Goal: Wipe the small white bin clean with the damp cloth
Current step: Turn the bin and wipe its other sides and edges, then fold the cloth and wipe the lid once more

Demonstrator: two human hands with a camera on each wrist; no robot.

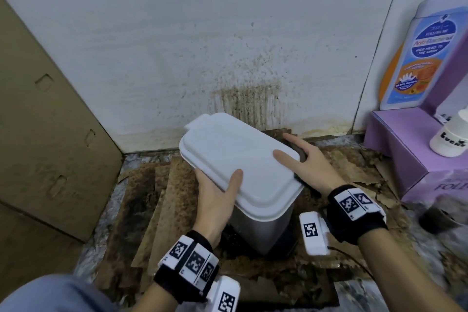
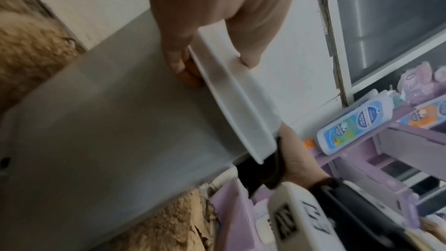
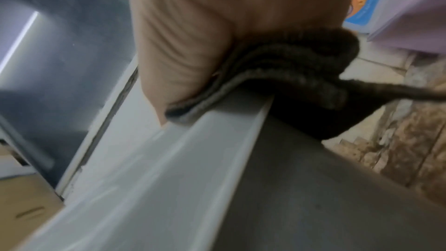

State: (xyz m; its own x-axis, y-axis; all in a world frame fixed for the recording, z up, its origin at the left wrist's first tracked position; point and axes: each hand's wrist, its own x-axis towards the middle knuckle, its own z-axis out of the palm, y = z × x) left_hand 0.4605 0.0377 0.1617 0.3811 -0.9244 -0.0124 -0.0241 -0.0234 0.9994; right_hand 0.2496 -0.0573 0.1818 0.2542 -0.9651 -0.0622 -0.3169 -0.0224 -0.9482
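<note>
Leaning at the far left is a flattened cardboard sheet [image 1: 48,119], standing against the stained white wall [image 1: 202,33]. Right of it, the left hand [image 1: 217,197] is gripping the near-left edge of the small white bin [image 1: 243,164], thumb lying on top of the lid and fingers [image 2: 185,72] curling under the lid's rim. The bin is standing in the middle of the scene, on dirty cardboard scraps [image 1: 167,185] covering the floor, close to the wall. On the bin's right side, the right hand [image 1: 311,159] is pressing a dark damp cloth [image 3: 289,68] against the lid's right edge, thumb resting flat on the lid and the index finger stretching out toward the wall; the cloth is sitting folded between palm and rim. Farther right, a purple display stand [image 1: 405,149] is holding a large wash-bottle cutout [image 1: 420,58] and a white cup [image 1: 450,134].
</note>
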